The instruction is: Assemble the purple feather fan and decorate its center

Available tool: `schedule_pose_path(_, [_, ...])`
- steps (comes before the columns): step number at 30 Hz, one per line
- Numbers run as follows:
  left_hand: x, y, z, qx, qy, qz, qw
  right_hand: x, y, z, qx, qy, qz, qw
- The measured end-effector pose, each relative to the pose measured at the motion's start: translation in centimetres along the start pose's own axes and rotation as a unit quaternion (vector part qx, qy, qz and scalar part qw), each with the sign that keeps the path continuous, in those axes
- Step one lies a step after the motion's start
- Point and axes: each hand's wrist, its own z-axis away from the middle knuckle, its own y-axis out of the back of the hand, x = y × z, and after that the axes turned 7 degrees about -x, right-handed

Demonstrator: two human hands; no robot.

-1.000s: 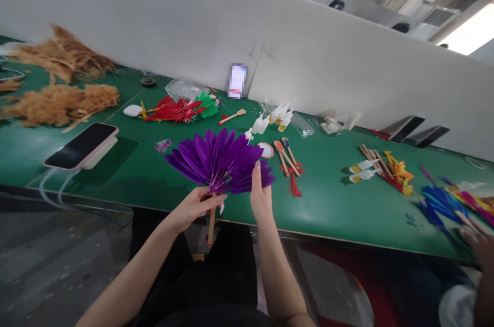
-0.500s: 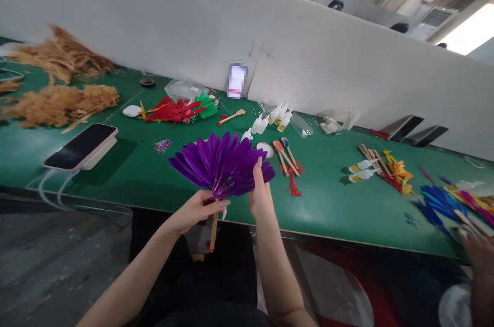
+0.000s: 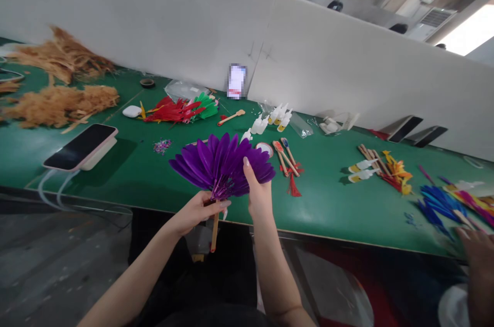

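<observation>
A purple feather fan (image 3: 216, 163) with a wooden handle (image 3: 214, 231) is held over the near edge of the green table (image 3: 127, 172). My left hand (image 3: 198, 209) is closed around the top of the handle, just under the feathers. My right hand (image 3: 257, 190) grips the fan's right side, its fingers laid against the feathers with one fingertip pointing up.
A phone on a white stand (image 3: 81, 147) sits at left beside tan feather heaps (image 3: 57, 103). Red and green feathers (image 3: 181, 108), small glue bottles (image 3: 276, 116), wooden sticks with a red tassel (image 3: 287, 159), and blue and yellow feathers (image 3: 440, 201) lie around. Another person's hand (image 3: 476, 250) is at far right.
The fan has dropped slightly toward me and its right side has folded in a little. My right hand slid leftward along the feathers; my left hand kept its grip.
</observation>
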Motion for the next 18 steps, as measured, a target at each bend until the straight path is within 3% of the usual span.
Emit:
schedule_pose_path(7, [-0.5,0.1,-0.1,0.013,0.003,0.004,1.000,0.1,-0.4,0.1,0.029,-0.004,-0.010,1.000])
schedule_pose_path(12, [-0.8,0.2,0.0,0.016,-0.004,0.005,1.000,0.6,0.3,0.3,0.004,-0.027,-0.015,1.000])
schedule_pose_path(18, [-0.5,0.1,-0.1,0.012,-0.006,-0.027,1.000,1.2,0.1,1.0,-0.022,-0.039,-0.095,0.994])
